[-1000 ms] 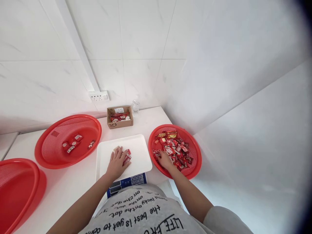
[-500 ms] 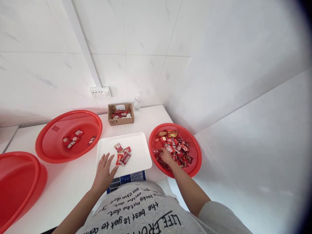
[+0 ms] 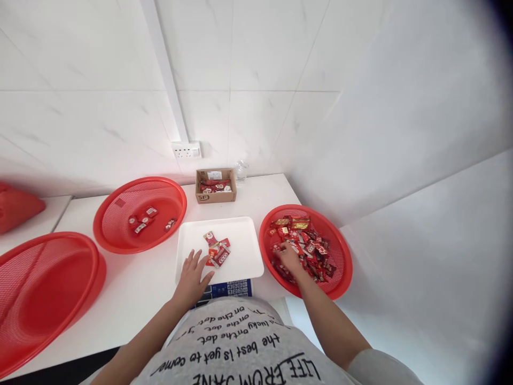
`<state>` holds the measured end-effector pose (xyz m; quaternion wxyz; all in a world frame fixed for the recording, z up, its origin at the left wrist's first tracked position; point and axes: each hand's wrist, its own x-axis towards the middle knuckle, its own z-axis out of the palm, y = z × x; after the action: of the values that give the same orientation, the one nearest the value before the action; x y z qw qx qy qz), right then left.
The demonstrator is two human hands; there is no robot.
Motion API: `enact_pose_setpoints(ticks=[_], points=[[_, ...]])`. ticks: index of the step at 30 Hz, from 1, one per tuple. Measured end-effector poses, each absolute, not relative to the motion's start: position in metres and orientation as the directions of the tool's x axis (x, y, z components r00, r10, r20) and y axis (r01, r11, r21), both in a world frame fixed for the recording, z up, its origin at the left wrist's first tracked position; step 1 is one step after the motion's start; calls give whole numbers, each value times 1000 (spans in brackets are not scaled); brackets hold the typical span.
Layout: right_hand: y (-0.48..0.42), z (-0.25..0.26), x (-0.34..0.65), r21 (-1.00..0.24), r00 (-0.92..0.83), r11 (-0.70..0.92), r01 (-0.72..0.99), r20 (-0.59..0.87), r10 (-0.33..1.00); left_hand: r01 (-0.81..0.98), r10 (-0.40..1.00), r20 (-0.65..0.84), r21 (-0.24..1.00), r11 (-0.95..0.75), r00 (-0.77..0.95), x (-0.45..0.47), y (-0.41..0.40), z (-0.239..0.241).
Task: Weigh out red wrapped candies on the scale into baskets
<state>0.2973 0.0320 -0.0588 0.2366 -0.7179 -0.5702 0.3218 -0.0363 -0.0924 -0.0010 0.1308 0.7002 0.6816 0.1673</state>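
My left hand (image 3: 192,280) is open, fingers spread over the front left part of a white tray (image 3: 244,240). Close to its fingertips lie several small red wrapped candies (image 3: 220,255), bunched in the tray's middle. On the right, my right hand (image 3: 290,258) reaches into a red mesh basket (image 3: 345,267) full of red and gold candy packets (image 3: 310,248). Its fingers bend down into the left side of the pile, pinched together. What sits between those fingertips is hidden among the packets. The tray rests on a blue scale (image 3: 230,289) with a keypad.
A second red basket (image 3: 116,246) at the back left holds a few packets. Another red basket (image 3: 90,299) stands at the front left. Behind the tray are a cardboard box (image 3: 216,197) of packets and a clear plastic item (image 3: 241,171). A wall runs along the back and right.
The view has swung left, so everything sits further right in the picture. My right hand stays in the candy basket, its fingers now lower among the packets. My left hand remains at the tray.
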Motion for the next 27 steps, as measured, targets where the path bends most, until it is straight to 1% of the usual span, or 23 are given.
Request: enact_pose_setpoints(ticks=[4,6,9,11,13,15,17,20,22,24,25,27], points=[[39,-40,303,-816,290,-236,527,-89,953,920,1000,11,391,-14,10,-38,-96,-5],[41,-22,296,-845,295,-204,493,-58,954,920,1000,-6,393,-11,14,-38,-96,-5],[41,10,275,-843,242,-157,515,-33,970,919,999,-25,394,-21,33,-36,-96,-4],[38,28,257,-842,152,-119,527,-45,987,920,999,-34,390,-25,41,-35,-95,-3],[32,39,238,-847,-20,-93,523,-121,992,922,998,-37,387,-23,40,-35,-95,-2],[25,42,221,-848,-233,-72,524,-224,946,922,999,-36,386,-23,40,-35,-96,-1],[18,39,207,-836,-347,-50,546,-280,895,922,998,-40,386,-24,43,-35,-96,0],[15,31,191,-826,-320,-65,560,-288,903,922,997,-61,388,-22,50,-34,-96,1],[16,28,184,-859,-322,-117,499,-309,895,920,996,-73,392,-19,51,-34,-96,2],[18,29,180,-897,-376,-141,420,-313,872,918,995,-82,397,-14,51,-33,-96,3],[20,29,179,-906,-399,-124,404,-297,868,917,995,-86,400,-14,52,-33,-97,3],[22,28,180,-895,-397,-46,443,-242,885,915,995,-88,403,-13,53,-32,-96,3]])
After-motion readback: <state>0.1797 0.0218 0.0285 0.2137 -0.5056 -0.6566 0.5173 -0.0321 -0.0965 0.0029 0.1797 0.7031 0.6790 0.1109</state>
